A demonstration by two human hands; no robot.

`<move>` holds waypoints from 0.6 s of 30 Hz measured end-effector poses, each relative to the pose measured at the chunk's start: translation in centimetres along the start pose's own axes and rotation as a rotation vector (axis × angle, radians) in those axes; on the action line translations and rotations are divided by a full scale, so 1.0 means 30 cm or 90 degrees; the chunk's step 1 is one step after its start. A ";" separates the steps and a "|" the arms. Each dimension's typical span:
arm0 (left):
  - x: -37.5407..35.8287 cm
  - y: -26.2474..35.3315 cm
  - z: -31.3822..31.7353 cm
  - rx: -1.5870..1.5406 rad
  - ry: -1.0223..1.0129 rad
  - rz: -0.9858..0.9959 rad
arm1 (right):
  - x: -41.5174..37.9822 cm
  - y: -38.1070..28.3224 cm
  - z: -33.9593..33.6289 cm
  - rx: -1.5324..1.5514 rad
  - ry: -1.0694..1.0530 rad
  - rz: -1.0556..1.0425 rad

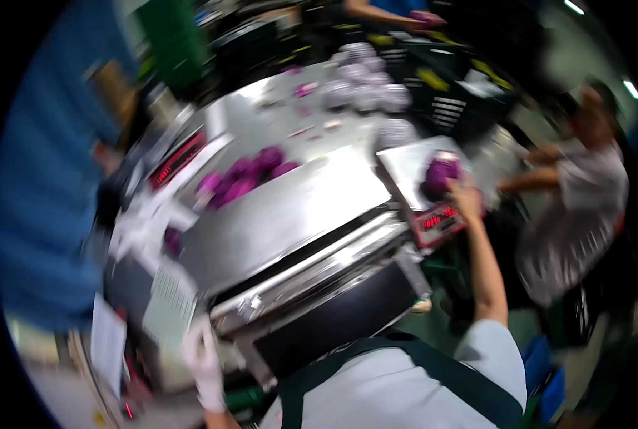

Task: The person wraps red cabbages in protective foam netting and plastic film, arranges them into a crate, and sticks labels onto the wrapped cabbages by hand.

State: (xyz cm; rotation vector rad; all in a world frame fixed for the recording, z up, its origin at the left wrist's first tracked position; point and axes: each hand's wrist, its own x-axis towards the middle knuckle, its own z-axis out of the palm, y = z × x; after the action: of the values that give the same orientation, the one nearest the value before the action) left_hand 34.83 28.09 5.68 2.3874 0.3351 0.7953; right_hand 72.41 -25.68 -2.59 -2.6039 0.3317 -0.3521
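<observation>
My right hand (465, 199) reaches to a red cabbage (442, 171), its fingers against the near right side. That cabbage rests on the metal pan of a digital scale (439, 222) with a lit red display. My left hand (203, 357), in a white glove, is low at the left front corner of a metal wrapping machine (312, 229). Blur hides whether its fingers grip anything. A pale printed sheet (170, 304) lies just above it. Several unwrapped red cabbages (244, 175) are grouped behind the machine.
Film-wrapped cabbages (365, 79) are piled at the back beside dark crates (440, 93). A second red display (179, 159) stands at the left near crumpled white material (147, 225). One person (580, 193) is at the right; another person's arm (383, 13) shows at the top.
</observation>
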 end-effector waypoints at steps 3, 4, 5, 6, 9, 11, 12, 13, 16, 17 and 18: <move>0.194 -0.083 -0.119 0.041 0.066 -0.011 | -0.080 -0.110 -0.055 0.111 0.105 -0.175; 0.255 -0.177 -0.146 0.082 0.073 0.001 | -0.129 -0.163 -0.070 0.174 0.117 -0.223; 0.313 -0.270 -0.160 0.102 0.091 -0.009 | -0.193 -0.210 -0.075 0.234 0.103 -0.254; 0.367 -0.352 -0.168 0.098 0.090 -0.036 | -0.252 -0.222 -0.053 0.353 0.037 -0.232; 0.513 -0.643 -0.181 0.282 -0.042 -0.132 | -0.563 -0.423 -0.094 0.244 -0.021 -0.378; 0.596 -0.843 -0.139 0.359 -0.100 -0.188 | -0.746 -0.454 -0.044 0.268 -0.166 -0.417; 0.621 -0.914 -0.112 0.357 -0.092 -0.194 | -0.831 -0.488 -0.029 0.234 -0.187 -0.494; 0.661 -0.975 -0.082 0.395 -0.116 -0.221 | -0.908 -0.514 -0.024 0.234 -0.269 -0.473; 0.773 -1.132 0.055 0.455 -0.121 -0.172 | -1.057 -0.446 0.012 0.188 -0.424 -0.372; 0.808 -1.178 0.116 0.463 -0.100 -0.103 | -1.091 -0.417 0.022 0.170 -0.411 -0.340; 0.839 -1.198 0.156 0.446 -0.094 -0.095 | -1.114 -0.426 0.023 0.150 -0.395 -0.302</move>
State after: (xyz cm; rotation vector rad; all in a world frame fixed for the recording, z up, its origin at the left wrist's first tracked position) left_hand 55.82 64.57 -7.56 2.9917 0.8304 0.4695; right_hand 43.45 -4.66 -3.07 -2.3789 -0.5130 0.2585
